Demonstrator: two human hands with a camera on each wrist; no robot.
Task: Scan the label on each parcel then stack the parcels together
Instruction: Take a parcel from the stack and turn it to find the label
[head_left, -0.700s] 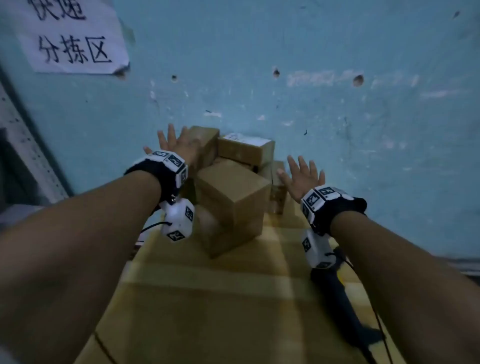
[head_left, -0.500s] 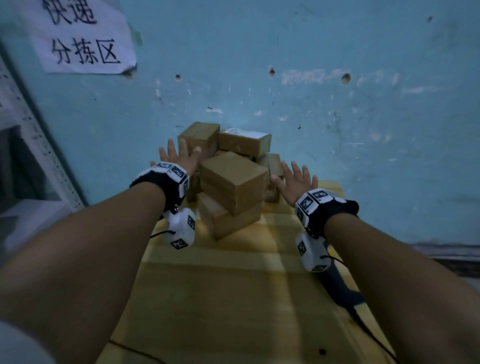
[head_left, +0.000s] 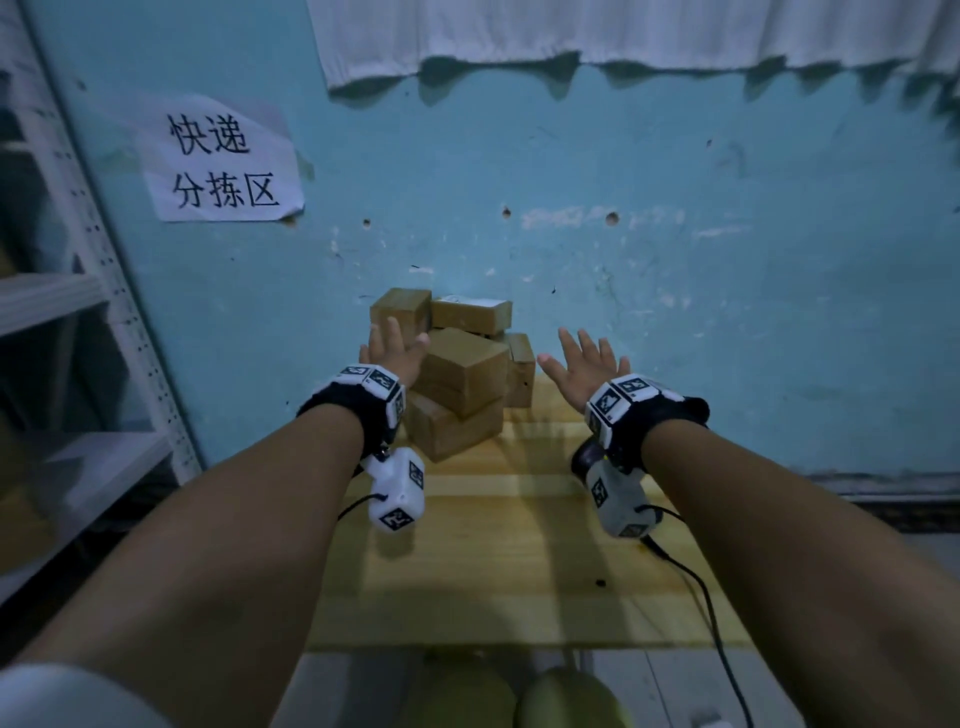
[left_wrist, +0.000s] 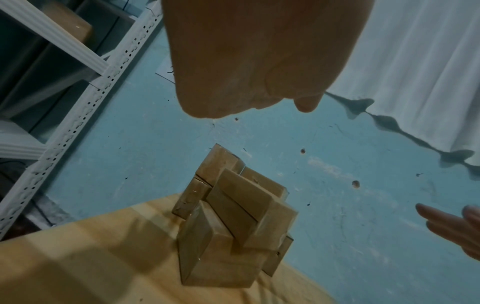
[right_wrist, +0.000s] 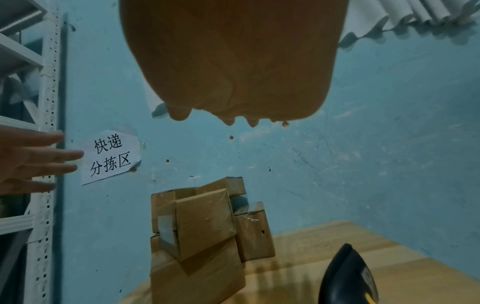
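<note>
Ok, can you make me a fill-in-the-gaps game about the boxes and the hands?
1. The parcels are piled on a wooden ____.
2. Both the left hand and the right hand have their fingers spread and hold ____.
3. The wall behind the pile is painted ____.
4. The black scanner lies nearest the ____ hand.

Missing words: table; nothing; blue; right

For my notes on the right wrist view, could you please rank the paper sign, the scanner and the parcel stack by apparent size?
1. parcel stack
2. scanner, cropped and nearest the camera, so unsure against the sign
3. paper sign
</note>
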